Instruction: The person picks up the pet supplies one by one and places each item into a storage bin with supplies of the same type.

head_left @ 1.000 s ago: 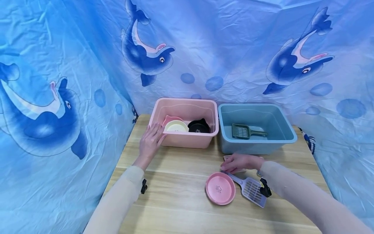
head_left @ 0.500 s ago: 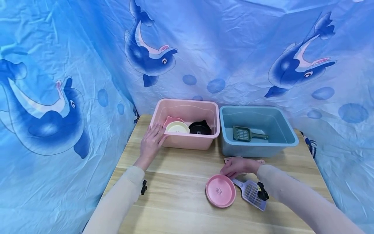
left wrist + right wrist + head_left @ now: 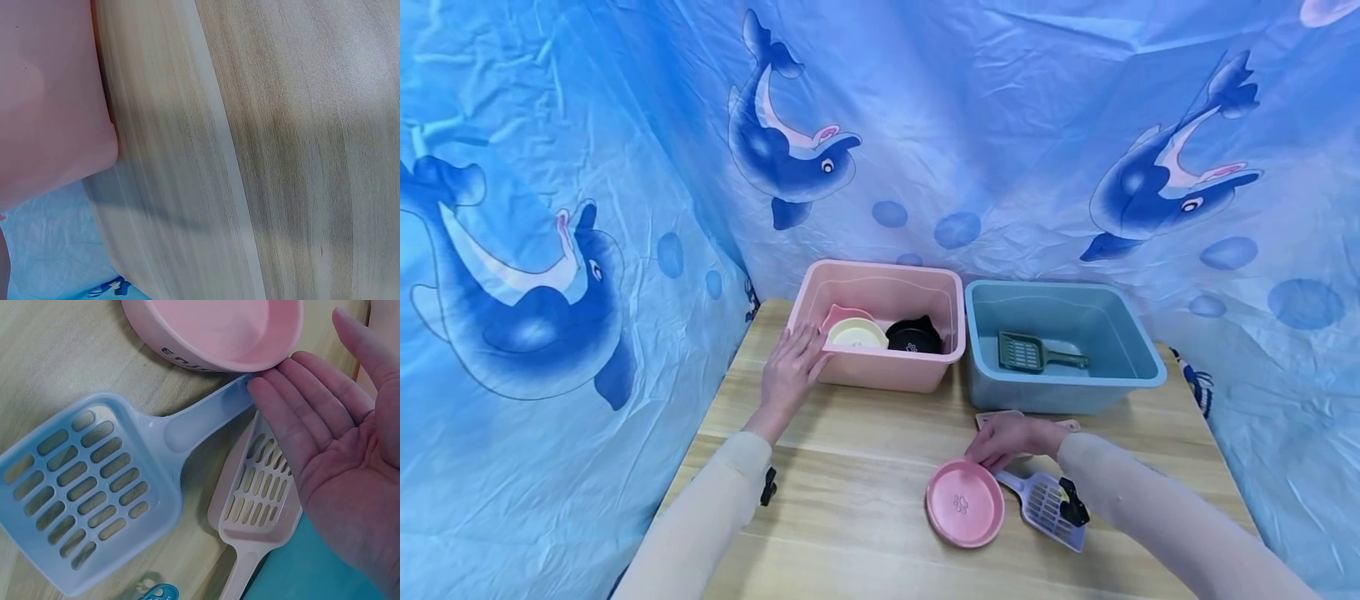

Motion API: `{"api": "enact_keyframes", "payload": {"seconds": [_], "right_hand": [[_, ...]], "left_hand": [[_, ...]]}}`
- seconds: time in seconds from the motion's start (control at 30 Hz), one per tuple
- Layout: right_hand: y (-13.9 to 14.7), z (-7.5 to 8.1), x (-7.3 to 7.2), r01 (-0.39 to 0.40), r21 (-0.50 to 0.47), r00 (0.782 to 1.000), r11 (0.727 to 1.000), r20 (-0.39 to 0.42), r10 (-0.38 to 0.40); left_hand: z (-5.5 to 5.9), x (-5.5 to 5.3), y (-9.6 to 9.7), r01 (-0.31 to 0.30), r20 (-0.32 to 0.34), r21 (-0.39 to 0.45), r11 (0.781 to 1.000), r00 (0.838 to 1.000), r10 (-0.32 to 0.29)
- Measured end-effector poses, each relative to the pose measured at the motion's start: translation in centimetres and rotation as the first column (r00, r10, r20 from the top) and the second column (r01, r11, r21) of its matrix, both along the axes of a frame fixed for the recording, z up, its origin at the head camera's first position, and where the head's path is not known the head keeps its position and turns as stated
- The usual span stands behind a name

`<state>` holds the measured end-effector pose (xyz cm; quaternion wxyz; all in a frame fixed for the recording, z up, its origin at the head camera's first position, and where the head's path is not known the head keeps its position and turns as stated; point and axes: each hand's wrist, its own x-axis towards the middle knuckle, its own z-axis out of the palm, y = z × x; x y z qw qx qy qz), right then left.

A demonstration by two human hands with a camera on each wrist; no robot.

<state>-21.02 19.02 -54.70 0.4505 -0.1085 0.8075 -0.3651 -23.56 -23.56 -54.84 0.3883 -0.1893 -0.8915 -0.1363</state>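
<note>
My left hand point(image 3: 790, 371) rests on the near left rim of a pink bin point(image 3: 880, 371), its fingers lying over the edge. In the head view, my right hand point(image 3: 1011, 440) is beside a round pink pet bowl point(image 3: 965, 504) with a paw print. The right wrist view shows that hand point(image 3: 331, 425) with fingers extended, fingertips at the bowl's side point(image 3: 219, 337) and over the handle end of a lavender litter scoop point(image 3: 94, 487). A pale pink litter scoop point(image 3: 259, 494) lies partly behind the hand. The left wrist camera sees little of the left hand.
Inside the pink bin are a cream bowl point(image 3: 856, 333), a black bowl point(image 3: 913, 337) and a pink bowl point(image 3: 842, 314). A blue bin point(image 3: 1060, 396) at its right holds a dark green litter scoop point(image 3: 1022, 353). A dolphin-print curtain point(image 3: 1000, 125) hangs behind the wooden table point(image 3: 842, 517).
The right hand has come slightly closer to the pink bowl's far edge, and more of the pale pink scoop shows. The left hand stays on the rim. The head view has shifted a little.
</note>
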Motion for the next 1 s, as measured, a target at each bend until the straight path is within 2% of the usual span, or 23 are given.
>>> {"api": "enact_keyframes", "payload": {"seconds": [0.2, 0.57, 0.77, 1.0], "right_hand": [[-0.3, -0.1, 0.1, -0.015, -0.012, 1.0, 1.0, -0.007, 0.015], [-1.3, 0.1, 0.6, -0.037, -0.003, 0.999, 0.999, -0.018, 0.037], [-1.6, 0.2, 1.2, -0.088, 0.026, 0.995, 0.996, -0.045, 0.089], [-1.7, 0.0, 1.4, -0.082, 0.033, 0.995, 0.996, -0.05, 0.084]], "left_hand": [[-0.1, 0.1, 0.1, 0.013, -0.02, 0.013, 1.0, 1.0, -0.013], [-0.4, 0.2, -0.1, 0.006, -0.012, 0.013, 1.0, 1.0, -0.006], [-0.5, 0.3, -0.1, -0.001, -0.003, 0.006, 1.0, 1.0, 0.001], [-0.6, -0.1, -0.1, 0.036, -0.069, 0.029, 0.999, 0.997, -0.033]]}}
